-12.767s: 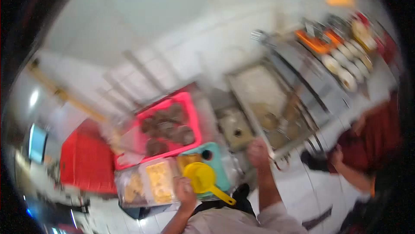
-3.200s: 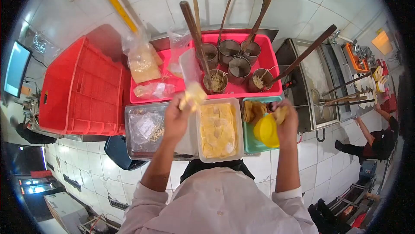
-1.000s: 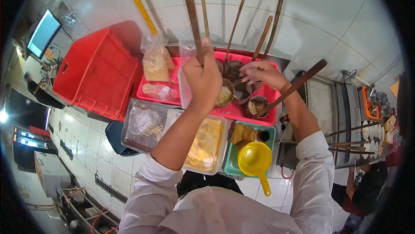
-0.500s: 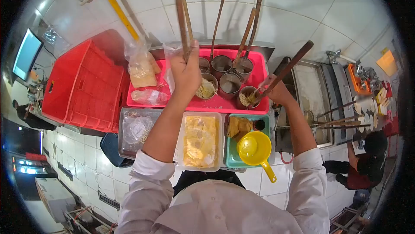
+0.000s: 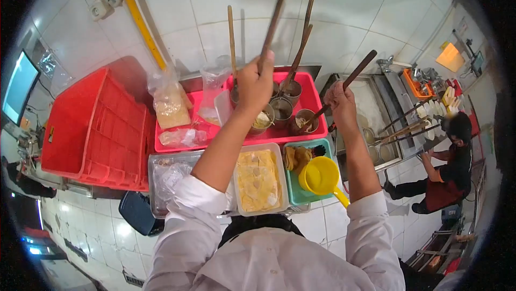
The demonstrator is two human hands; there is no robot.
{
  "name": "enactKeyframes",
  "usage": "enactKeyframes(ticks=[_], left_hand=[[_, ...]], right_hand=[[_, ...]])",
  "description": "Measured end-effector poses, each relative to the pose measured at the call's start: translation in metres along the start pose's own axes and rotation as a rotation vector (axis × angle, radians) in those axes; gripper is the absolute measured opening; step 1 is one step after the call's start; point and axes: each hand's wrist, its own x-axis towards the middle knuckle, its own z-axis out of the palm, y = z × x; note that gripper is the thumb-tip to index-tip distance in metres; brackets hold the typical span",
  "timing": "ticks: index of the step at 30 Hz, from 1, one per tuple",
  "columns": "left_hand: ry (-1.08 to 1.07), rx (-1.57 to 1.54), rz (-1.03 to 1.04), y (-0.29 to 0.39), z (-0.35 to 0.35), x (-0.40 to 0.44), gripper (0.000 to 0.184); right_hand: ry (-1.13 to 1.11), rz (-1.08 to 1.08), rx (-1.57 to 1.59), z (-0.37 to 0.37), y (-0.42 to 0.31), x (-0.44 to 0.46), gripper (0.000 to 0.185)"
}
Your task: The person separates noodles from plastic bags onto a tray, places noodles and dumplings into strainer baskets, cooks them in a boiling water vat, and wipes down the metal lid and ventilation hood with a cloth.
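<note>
My left hand (image 5: 255, 82) is closed round the wooden handle (image 5: 273, 25) of a metal strainer cup (image 5: 262, 122) with pale noodles in it. Over the right edge of the pink tray (image 5: 215, 143), my right hand (image 5: 341, 99) grips a second wooden handle (image 5: 361, 67), whose cup (image 5: 307, 120) also holds noodles. Several other strainer cups stand in the tray behind. Nearer my body are a container of flat yellow pieces (image 5: 258, 181) and a teal tray (image 5: 294, 190) bearing a yellow ladle (image 5: 320, 175).
A red crate (image 5: 102, 135) stands at the left. Bagged food (image 5: 171, 107) lies at the tray's left end, with a metal tray (image 5: 156, 183) in front. At the right are a boiling basin (image 5: 371, 108), white bowls (image 5: 430, 113) and a person in dark clothes (image 5: 454, 156).
My right hand, free a second ago, has closed round the right strainer's handle. The left strainer's handle now leans to the right. The person at the right shows more fully.
</note>
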Motion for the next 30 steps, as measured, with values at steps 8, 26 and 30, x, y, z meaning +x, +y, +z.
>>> enactKeyframes(ticks=[8, 26, 30], left_hand=[[-0.353, -0.318, -0.101, -0.021, 0.023, -0.028, 0.034], [0.068, 0.389, 0.158, -0.027, 0.067, -0.061, 0.022], [0.275, 0.222, -0.115, -0.034, 0.092, -0.072, 0.014]], right_hand=[[0.119, -0.09, 0.153, 0.06, -0.028, 0.014, 0.034], [-0.409, -0.217, -0.499, 0.037, -0.063, 0.028, 0.032], [-0.628, -0.089, -0.242, -0.062, -0.086, 0.041, 0.032]])
